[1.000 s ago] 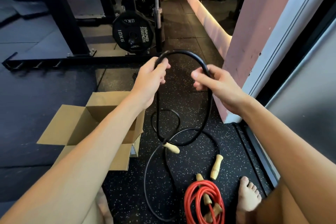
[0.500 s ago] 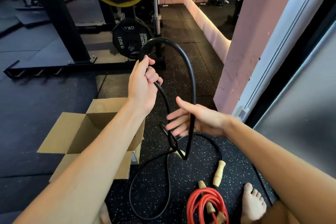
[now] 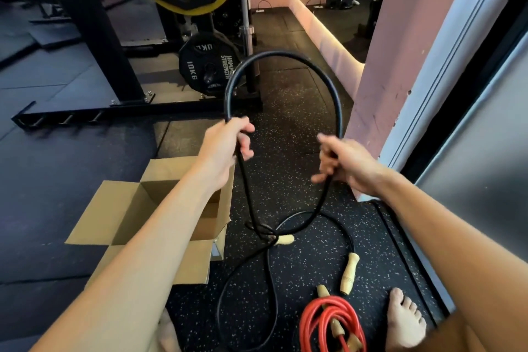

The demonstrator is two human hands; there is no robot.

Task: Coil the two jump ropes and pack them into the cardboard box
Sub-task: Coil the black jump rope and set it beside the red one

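Note:
A black jump rope point(image 3: 285, 56) arches up in a big loop between my hands. My left hand point(image 3: 228, 143) grips one side of the loop, my right hand point(image 3: 343, 163) holds the other side with curled fingers. The rest of the rope trails down to the floor, one wooden handle point(image 3: 284, 239) dangling low and the other handle point(image 3: 350, 273) lying on the mat. A red jump rope point(image 3: 323, 320) lies coiled on the floor near my right foot. The open cardboard box point(image 3: 123, 208) sits on the floor under my left forearm.
A black rack base point(image 3: 137, 108) with a 10 kg plate point(image 3: 205, 66) stands behind the box. A pink wall pillar point(image 3: 400, 66) and a door frame point(image 3: 457, 66) close off the right. My bare feet point(image 3: 404, 320) stand on the speckled rubber mat.
My right hand rose from low near the hanging strands, closed on the rope and drew it rightward, widening the loop. My left hand dropped a little, still gripping.

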